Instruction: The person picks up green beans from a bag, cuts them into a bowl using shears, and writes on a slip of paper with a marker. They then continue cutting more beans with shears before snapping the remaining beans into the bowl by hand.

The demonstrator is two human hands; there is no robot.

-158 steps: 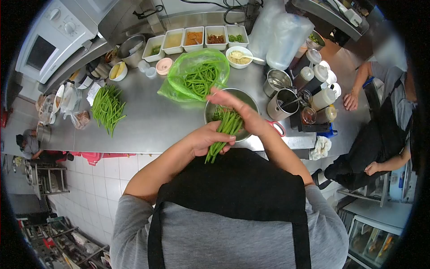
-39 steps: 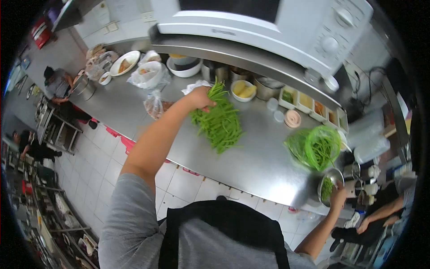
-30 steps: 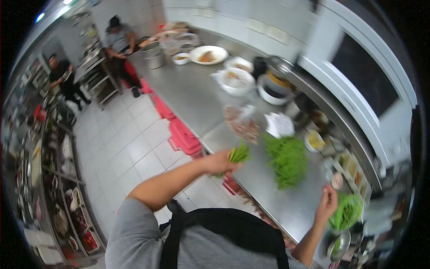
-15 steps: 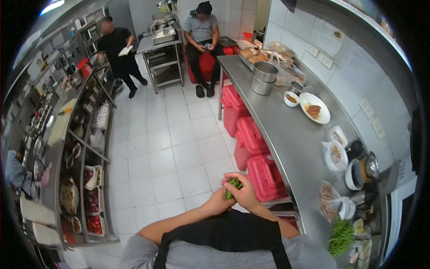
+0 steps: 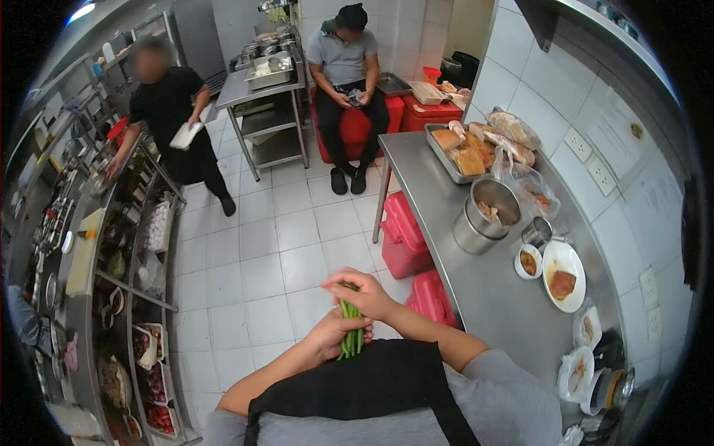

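Note:
A bundle of green beans (image 5: 351,343) stands roughly upright in front of my black apron. My left hand (image 5: 332,333) is closed around the lower middle of the bundle, with the bean ends sticking out beneath. Over the top part, my right hand (image 5: 366,296) is wrapped, its fingers bent across the upper ends and partly hiding them. Both hands are close together and above the tiled floor, left of the steel counter.
The steel counter (image 5: 435,215) on my right bears a bread tray (image 5: 454,175), stacked pots (image 5: 476,234) and an oval plate (image 5: 552,286). Red bins (image 5: 405,253) stand beneath. Shelving (image 5: 175,279) lines the left. One person (image 5: 175,111) stands ahead holding something white; another (image 5: 343,63) sits.
My view has moved forward along the counter. The bean bundle now shows more of its length, and my hands have shifted left. The standing person is nearer, one arm reaching to the left counter.

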